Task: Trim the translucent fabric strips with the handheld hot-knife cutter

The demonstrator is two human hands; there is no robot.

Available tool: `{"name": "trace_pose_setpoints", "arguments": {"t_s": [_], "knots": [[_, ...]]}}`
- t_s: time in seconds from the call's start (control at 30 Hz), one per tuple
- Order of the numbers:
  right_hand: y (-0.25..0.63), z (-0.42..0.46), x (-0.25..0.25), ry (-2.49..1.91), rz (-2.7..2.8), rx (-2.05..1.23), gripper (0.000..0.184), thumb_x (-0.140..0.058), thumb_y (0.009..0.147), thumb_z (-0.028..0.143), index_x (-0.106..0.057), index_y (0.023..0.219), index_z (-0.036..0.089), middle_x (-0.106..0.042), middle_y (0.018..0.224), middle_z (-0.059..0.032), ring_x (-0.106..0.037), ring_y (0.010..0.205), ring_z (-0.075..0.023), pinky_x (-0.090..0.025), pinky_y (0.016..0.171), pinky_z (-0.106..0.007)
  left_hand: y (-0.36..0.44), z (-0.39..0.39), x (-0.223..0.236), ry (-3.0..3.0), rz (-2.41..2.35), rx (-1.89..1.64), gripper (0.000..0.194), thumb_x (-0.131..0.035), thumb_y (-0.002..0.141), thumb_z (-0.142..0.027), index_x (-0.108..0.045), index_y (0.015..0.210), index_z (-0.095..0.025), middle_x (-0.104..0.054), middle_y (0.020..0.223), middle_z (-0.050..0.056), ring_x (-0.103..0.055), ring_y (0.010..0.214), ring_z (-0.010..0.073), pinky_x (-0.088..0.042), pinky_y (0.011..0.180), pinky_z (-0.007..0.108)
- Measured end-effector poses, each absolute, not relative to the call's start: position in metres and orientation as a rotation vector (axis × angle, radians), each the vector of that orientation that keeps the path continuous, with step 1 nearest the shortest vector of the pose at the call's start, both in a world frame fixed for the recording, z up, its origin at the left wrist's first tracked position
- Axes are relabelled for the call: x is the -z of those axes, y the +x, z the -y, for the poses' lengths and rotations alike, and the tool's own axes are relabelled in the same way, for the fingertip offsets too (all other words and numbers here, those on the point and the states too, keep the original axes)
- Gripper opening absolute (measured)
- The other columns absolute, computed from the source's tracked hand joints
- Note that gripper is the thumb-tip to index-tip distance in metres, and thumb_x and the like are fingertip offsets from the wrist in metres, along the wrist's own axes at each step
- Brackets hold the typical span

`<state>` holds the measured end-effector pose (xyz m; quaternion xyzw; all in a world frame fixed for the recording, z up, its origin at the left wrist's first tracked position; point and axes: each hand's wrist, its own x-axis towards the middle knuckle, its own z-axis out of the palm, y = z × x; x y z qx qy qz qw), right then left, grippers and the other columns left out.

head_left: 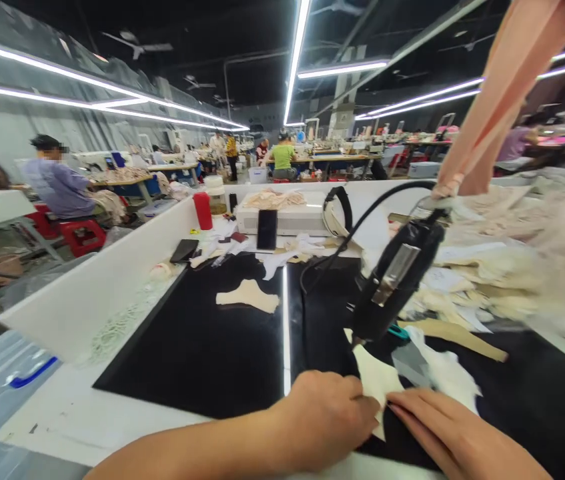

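A cream cut fabric piece [376, 372] lies at the front of the black work surface [232, 357]. My left hand [329, 410] is closed, its curled fingers gripping the left edge of that piece. From the right, my right hand [445, 423] has its fingertips pressed together at the piece's right edge, thumb tucked below. Just beyond my hands a black handheld tool [395, 277] hangs tilted from a pink cloth strip [499, 100], its lower tip close to the far end of the fabric. Another cream fabric piece [248, 295] rests flat farther back on the left.
Heaped fabric pieces [467, 280] and a grey sheet [412, 360] lie to the right. A phone [267, 230] leans against a white box [292, 220] at the back; a red container [203, 211] stands beside it. A black cable [362, 220] loops to the tool. A co-worker [55, 177] sits at left.
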<state>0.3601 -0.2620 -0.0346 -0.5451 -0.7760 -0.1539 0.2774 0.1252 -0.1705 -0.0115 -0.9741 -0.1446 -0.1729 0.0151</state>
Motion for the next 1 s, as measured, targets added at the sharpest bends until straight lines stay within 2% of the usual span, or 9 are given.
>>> {"name": "trace_pose_setpoints", "arguments": {"t_s": [0.1, 0.17, 0.33, 0.47, 0.57, 0.87, 1.0], "knots": [[0.348, 0.271, 0.005, -1.621, 2.088, 0.356, 0.035, -0.043, 0.108, 0.041, -0.075, 0.109, 0.028, -0.081, 0.1, -0.0013, -0.08, 0.085, -0.0172, -0.064, 0.07, -0.025, 0.12, 0.17, -0.003, -3.131, 0.47, 0.46, 0.007, -0.056, 0.104, -0.024, -0.062, 0.102, -0.02, -0.065, 0.083, 0.0, -0.067, 0.071, 0.0187, -0.048, 0.054, 0.032], [0.338, 0.275, -0.006, -1.691, 2.072, 0.297, 0.038, -0.038, 0.11, 0.04, -0.073, 0.111, 0.027, -0.08, 0.101, -0.0023, -0.079, 0.087, -0.017, -0.064, 0.074, -0.026, 0.117, 0.169, -0.008, -3.183, 0.48, 0.444, 0.008, -0.054, 0.104, -0.019, -0.062, 0.105, -0.018, -0.066, 0.084, 0.001, -0.068, 0.075, 0.0187, -0.051, 0.061, 0.031], [0.316, 0.277, -0.012, -1.711, 2.122, 0.209, 0.039, -0.035, 0.111, 0.044, -0.071, 0.11, 0.027, -0.079, 0.099, -0.003, -0.078, 0.086, -0.0172, -0.061, 0.067, -0.026, 0.114, 0.167, -0.012, -3.248, 0.578, 0.41, 0.013, -0.05, 0.105, -0.015, -0.062, 0.102, -0.017, -0.067, 0.087, 0.002, -0.068, 0.077, 0.0185, -0.051, 0.065, 0.031], [0.305, 0.272, -0.01, -1.653, 2.168, 0.331, 0.043, -0.031, 0.112, 0.033, -0.07, 0.096, 0.024, -0.077, 0.087, -0.0022, -0.076, 0.075, -0.0165, -0.055, 0.058, -0.027, 0.114, 0.167, -0.012, -3.257, 0.606, 0.383, 0.014, -0.05, 0.104, -0.012, -0.061, 0.098, -0.017, -0.065, 0.086, 0.001, -0.066, 0.075, 0.0185, -0.05, 0.064, 0.031], [0.302, 0.27, -0.01, -1.641, 2.178, 0.388, 0.044, -0.031, 0.111, 0.024, -0.07, 0.09, 0.022, -0.075, 0.081, -0.0021, -0.074, 0.071, -0.016, -0.054, 0.059, -0.027, 0.114, 0.166, -0.014, -3.262, 0.594, 0.372, 0.013, -0.051, 0.103, -0.013, -0.061, 0.097, -0.017, -0.065, 0.086, 0.001, -0.066, 0.076, 0.0182, -0.05, 0.064, 0.031], [0.308, 0.273, -0.014, -1.686, 2.189, 0.202, 0.037, -0.038, 0.11, 0.033, -0.072, 0.098, 0.023, -0.078, 0.093, -0.0047, -0.076, 0.078, -0.0172, -0.057, 0.062, -0.027, 0.112, 0.167, -0.012, -3.319, 0.715, 0.448, 0.014, -0.052, 0.104, -0.018, -0.062, 0.094, -0.019, -0.062, 0.082, -0.001, -0.062, 0.072, 0.0159, -0.043, 0.061, 0.028], [0.304, 0.272, -0.015, -1.65, 2.222, 0.37, 0.042, -0.036, 0.109, 0.021, -0.072, 0.087, 0.02, -0.075, 0.081, -0.0053, -0.074, 0.071, -0.0179, -0.056, 0.061, -0.028, 0.112, 0.167, -0.01, -3.313, 0.708, 0.49, 0.017, -0.051, 0.104, -0.017, -0.062, 0.091, -0.019, -0.061, 0.08, -0.002, -0.058, 0.068, 0.0149, -0.039, 0.058, 0.029]]}}
